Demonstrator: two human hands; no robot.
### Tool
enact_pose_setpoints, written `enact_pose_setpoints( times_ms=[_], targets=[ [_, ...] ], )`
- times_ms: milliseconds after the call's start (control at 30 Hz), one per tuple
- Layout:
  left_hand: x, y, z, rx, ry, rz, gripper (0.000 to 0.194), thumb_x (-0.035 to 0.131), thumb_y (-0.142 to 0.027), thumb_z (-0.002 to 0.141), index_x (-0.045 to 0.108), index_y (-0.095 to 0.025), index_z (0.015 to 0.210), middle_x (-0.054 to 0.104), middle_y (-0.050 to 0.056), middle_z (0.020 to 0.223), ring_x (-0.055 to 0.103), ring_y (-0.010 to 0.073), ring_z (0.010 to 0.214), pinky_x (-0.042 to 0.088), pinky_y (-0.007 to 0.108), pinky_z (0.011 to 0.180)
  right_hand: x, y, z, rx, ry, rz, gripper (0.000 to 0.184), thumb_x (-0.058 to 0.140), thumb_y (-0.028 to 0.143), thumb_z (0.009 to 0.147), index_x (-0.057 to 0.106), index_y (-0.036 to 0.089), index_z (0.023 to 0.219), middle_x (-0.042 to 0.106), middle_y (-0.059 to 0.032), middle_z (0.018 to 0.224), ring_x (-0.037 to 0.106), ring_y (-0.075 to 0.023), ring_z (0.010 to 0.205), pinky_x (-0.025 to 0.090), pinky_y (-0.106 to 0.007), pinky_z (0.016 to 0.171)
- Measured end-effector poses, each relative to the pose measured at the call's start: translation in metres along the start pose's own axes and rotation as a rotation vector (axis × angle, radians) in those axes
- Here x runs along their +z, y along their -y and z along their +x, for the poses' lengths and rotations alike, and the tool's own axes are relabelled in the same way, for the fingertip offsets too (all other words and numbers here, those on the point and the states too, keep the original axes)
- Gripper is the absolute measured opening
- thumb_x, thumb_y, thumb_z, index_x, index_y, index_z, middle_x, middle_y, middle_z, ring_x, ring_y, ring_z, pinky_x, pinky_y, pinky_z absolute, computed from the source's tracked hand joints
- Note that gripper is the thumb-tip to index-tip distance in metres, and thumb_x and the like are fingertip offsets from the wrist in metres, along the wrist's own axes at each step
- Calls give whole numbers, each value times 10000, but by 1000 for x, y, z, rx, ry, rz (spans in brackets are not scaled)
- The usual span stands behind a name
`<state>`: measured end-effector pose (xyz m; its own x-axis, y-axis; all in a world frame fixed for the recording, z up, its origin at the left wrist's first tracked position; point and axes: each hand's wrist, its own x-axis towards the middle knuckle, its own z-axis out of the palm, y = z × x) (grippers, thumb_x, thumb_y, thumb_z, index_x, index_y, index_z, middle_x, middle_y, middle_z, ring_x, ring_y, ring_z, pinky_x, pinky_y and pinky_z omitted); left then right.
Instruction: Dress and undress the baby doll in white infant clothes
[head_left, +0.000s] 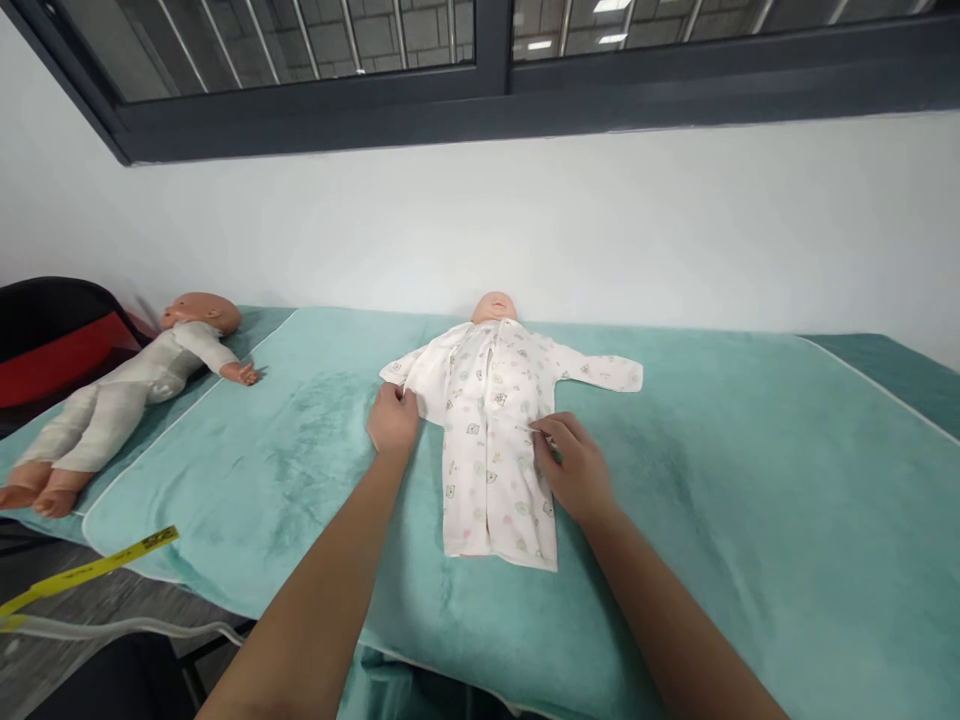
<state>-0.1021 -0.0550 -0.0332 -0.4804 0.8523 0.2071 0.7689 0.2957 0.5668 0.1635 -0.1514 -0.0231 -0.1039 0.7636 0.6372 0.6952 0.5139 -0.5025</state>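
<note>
A white baby gown (499,450) with a small pastel print lies spread over a doll, whose head (493,306) shows above the collar. Its sleeve on the right stretches out flat, and the left one is partly bunched. My left hand (394,420) is closed at the lower edge of the left sleeve, pinching the cloth. On the other side, my right hand (574,462) is closed in a pinch over the gown's right half. A thin white tie string (525,429) sticks out from its fingertips towards the middle of the front.
A second doll (142,385) in a white bodysuit lies at the left end of the table. A teal cover (712,480) spreads over the table against the white wall (675,230). A black and red chair (60,340) and a yellow strip (97,570) are at the left.
</note>
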Motion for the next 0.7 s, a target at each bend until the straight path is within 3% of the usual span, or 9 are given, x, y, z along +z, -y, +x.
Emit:
enact_pose_setpoints(
  times_ms=[300,567,700],
  targets=[
    [1,-1,1,-6,-2,1,155,460,-366,879,530,-232,846,684,62,856,638,247,845,371,308,659,-3,4,0,97,-37,72,137,498,257,934,608,213,865,644,-33,858,613,-151,746,463,-280,683],
    [-2,-2,0,9,-10,-21,168,447,-370,899,533,-232,860,675,67,837,631,247,821,377,315,664,-3,1,-2,349,-136,78,236,479,380,916,602,206,815,660,-29,764,613,-177,708,450,-299,676],
    [-3,-3,-5,69,-8,-50,180,420,-368,931,535,-232,955,672,56,883,628,228,855,403,306,701,-2,0,0,351,-138,82,263,466,406,915,600,208,805,651,-32,753,596,-176,693,445,-300,673]
  ],
)
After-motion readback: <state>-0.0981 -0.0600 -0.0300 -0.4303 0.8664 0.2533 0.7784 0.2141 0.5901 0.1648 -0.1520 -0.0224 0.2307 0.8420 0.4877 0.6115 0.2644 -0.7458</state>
